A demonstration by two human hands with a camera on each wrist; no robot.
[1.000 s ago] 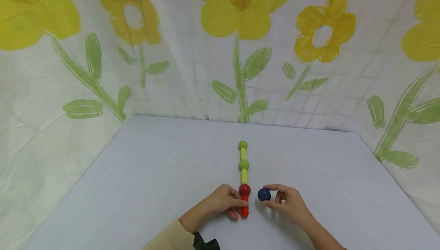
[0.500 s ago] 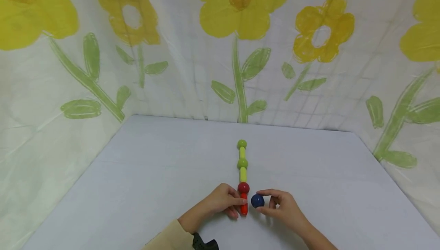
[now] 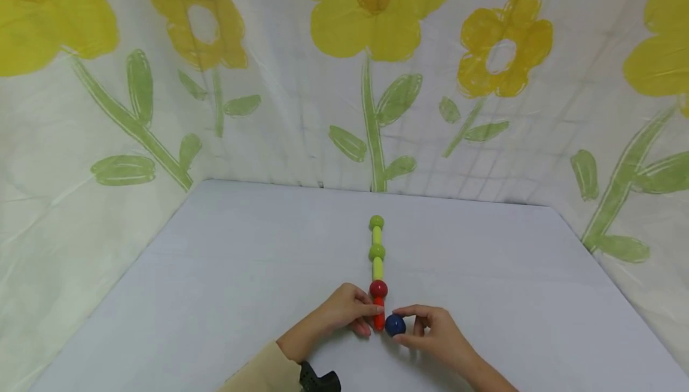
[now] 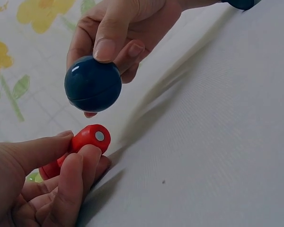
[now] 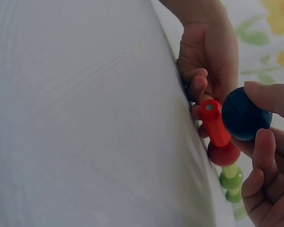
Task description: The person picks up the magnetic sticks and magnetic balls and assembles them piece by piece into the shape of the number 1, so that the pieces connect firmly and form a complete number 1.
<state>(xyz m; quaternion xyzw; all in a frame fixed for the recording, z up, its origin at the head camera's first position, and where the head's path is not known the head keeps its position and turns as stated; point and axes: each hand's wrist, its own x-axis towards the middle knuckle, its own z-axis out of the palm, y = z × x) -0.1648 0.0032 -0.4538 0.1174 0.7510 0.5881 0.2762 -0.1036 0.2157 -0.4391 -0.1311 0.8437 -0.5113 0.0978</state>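
A straight chain of balls and rods lies on the white table: two green balls (image 3: 377, 252) with yellow-green rods (image 3: 378, 269), then a red ball (image 3: 378, 289) and a red rod (image 3: 379, 322) at the near end. My left hand (image 3: 347, 309) pinches the red rod between thumb and fingers. A silvery disc shows on the rod's bare end in the left wrist view. My right hand (image 3: 437, 335) pinches a dark blue ball (image 3: 395, 325) just right of that end. In the left wrist view the ball (image 4: 93, 84) is apart from the rod (image 4: 91, 138).
The white tabletop (image 3: 242, 242) spreads around the chain. Behind it hangs a pale cloth (image 3: 290, 111) printed with yellow flowers. A dark band (image 3: 320, 380) circles the left wrist below a beige sleeve (image 3: 264, 371).
My right hand has brought the blue ball left and nearer to me, close to the red rod's end. The left hand keeps its grip; the chain appears slightly higher in view.
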